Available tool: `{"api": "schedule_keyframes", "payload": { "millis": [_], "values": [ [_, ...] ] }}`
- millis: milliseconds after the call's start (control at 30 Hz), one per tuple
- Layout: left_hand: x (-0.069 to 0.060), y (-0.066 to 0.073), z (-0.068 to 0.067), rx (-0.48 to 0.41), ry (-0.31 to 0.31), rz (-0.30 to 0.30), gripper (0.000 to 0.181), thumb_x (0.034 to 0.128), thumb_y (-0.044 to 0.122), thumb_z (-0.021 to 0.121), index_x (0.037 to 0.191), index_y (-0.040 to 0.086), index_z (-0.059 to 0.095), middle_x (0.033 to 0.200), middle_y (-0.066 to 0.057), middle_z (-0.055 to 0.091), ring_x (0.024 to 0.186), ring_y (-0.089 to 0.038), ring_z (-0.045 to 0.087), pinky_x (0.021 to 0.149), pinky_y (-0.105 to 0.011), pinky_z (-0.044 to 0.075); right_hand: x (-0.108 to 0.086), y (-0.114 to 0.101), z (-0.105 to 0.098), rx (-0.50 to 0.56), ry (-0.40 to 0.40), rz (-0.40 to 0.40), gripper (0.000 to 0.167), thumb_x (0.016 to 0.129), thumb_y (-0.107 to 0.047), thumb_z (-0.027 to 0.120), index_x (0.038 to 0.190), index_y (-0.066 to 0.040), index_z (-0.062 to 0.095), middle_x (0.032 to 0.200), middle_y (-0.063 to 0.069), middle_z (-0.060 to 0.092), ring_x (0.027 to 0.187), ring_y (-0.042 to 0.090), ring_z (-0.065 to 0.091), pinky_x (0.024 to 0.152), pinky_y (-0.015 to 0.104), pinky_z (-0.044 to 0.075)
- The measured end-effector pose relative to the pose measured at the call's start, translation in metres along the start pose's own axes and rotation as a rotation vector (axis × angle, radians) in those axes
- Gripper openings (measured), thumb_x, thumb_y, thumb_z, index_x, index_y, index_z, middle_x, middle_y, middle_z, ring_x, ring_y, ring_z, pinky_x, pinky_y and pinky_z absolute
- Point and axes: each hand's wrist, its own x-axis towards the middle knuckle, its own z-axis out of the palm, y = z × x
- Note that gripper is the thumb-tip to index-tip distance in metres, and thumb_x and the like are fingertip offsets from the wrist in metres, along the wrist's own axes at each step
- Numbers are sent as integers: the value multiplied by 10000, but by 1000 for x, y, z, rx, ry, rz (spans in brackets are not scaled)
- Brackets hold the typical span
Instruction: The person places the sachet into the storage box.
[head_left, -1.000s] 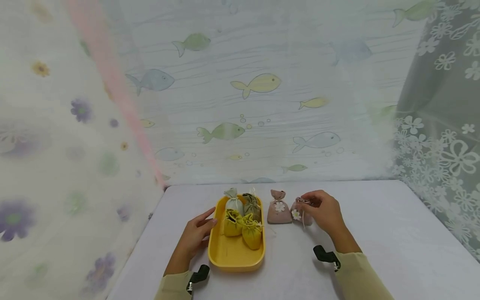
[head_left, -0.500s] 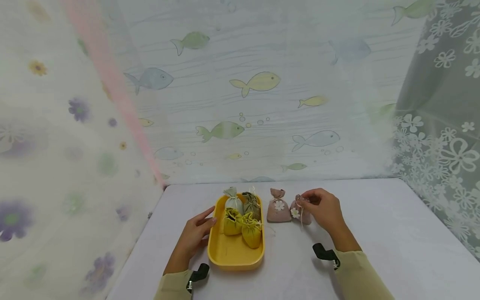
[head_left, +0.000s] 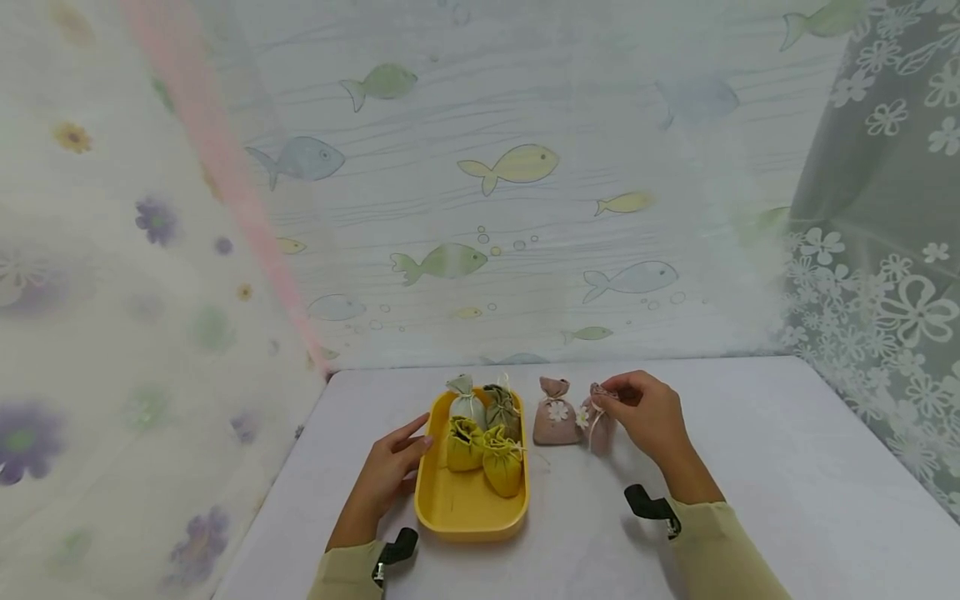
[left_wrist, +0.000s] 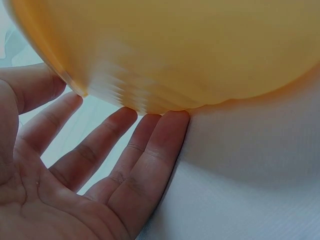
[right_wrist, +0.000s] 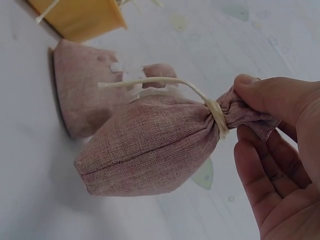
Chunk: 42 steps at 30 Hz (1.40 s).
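My right hand [head_left: 649, 417] pinches the gathered neck of a pink pouch [head_left: 598, 428]; in the right wrist view the hand [right_wrist: 280, 150] has thumb and fingers on the neck above the cream tie, with the pouch [right_wrist: 150, 145] hanging tilted. Left of it a second pink pouch [head_left: 557, 421] with a white flower stands on the table. My left hand [head_left: 386, 475] rests at the left side of the yellow tray [head_left: 472, 521]; in the left wrist view the fingertips of that hand [left_wrist: 100, 165] touch the tray wall [left_wrist: 200, 60], the fingers nearly straight.
Inside the tray are a pale grey-green pouch [head_left: 467, 407], a dark olive one [head_left: 502, 414] and two yellow-green ones [head_left: 465, 446]. The white table [head_left: 772, 442] extends to a fish-print curtain [head_left: 540, 217] behind. Flowered sheer fabric hangs at both sides.
The right hand has turned and slightly raised the pink pouch it pinches, and the pouch's flower now faces further left, beside the other pink pouch. The left hand and tray have stayed in place.
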Motion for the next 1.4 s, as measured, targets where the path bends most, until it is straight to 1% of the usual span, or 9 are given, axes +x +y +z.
{"api": "schedule_keyframes", "payload": {
  "millis": [267, 467, 600, 767, 900, 1100, 1267, 1333, 1400],
  "values": [
    [0, -2, -1, 1, -1, 1, 599, 964, 403, 728, 1524, 365, 519, 1481, -150, 581, 1089, -242, 725, 843, -424, 644, -3, -12, -1, 14, 31, -45, 233, 894, -320, 831, 1047, -161, 756, 1044, 19, 742, 908, 166, 681, 728, 179, 551],
    [-1, -2, -1, -2, -3, -3, 602, 959, 411, 731, 1521, 367, 522, 1485, -148, 582, 1091, -240, 725, 843, -421, 644, -4, -19, -2, 41, 87, -118, 182, 899, -280, 830, 1026, -172, 756, 1060, -12, 737, 926, 134, 702, 771, 106, 544],
    [-2, -2, -1, 1, 0, -5, 600, 962, 410, 729, 1523, 364, 521, 1485, -150, 581, 1085, -237, 725, 843, -419, 644, -5, -23, -2, 56, 104, -162, 173, 896, -278, 833, 1024, -194, 751, 1048, -51, 731, 917, 88, 691, 778, 110, 554],
    [-2, -2, -2, 11, 4, -3, 592, 967, 405, 722, 1522, 365, 521, 1479, -147, 584, 1072, -238, 724, 838, -421, 645, -8, -31, -2, 97, 109, -228, 169, 891, -266, 836, 1018, -193, 752, 1036, -58, 730, 903, 67, 687, 786, 134, 575],
    [-1, -1, -2, 14, 1, -2, 593, 967, 410, 721, 1523, 367, 519, 1482, -145, 582, 1087, -235, 721, 849, -427, 642, -10, -40, -2, 138, 112, -276, 159, 883, -234, 843, 1005, -181, 755, 1031, -46, 726, 894, 77, 689, 798, 131, 576],
    [0, -2, -1, 6, 3, -5, 598, 962, 414, 726, 1522, 368, 520, 1483, -145, 584, 1093, -238, 723, 840, -427, 644, -13, -52, 0, 171, 111, -328, 170, 863, -172, 855, 1003, -166, 759, 1028, -30, 715, 882, 86, 696, 792, 133, 579],
    [0, -1, 0, -2, 5, -7, 603, 956, 418, 733, 1519, 370, 524, 1480, -146, 589, 1089, -241, 727, 828, -418, 646, -19, -64, 2, 191, 84, -376, 184, 848, -132, 859, 991, -165, 748, 1008, -37, 706, 863, 94, 703, 776, 167, 598],
    [0, -2, 0, 0, 7, -6, 601, 954, 421, 735, 1516, 375, 527, 1479, -144, 590, 1088, -239, 728, 828, -417, 646, -23, -74, 1, 199, 68, -396, 177, 848, -92, 852, 982, -135, 745, 999, -9, 708, 852, 117, 707, 770, 180, 603],
    [1, -2, 0, 3, 7, -8, 601, 948, 428, 739, 1510, 380, 533, 1476, -140, 592, 1084, -236, 728, 829, -414, 646, -25, -77, 3, 201, 57, -416, 177, 845, -65, 847, 979, -118, 743, 994, 9, 709, 841, 132, 709, 758, 188, 605]
  ]
}}
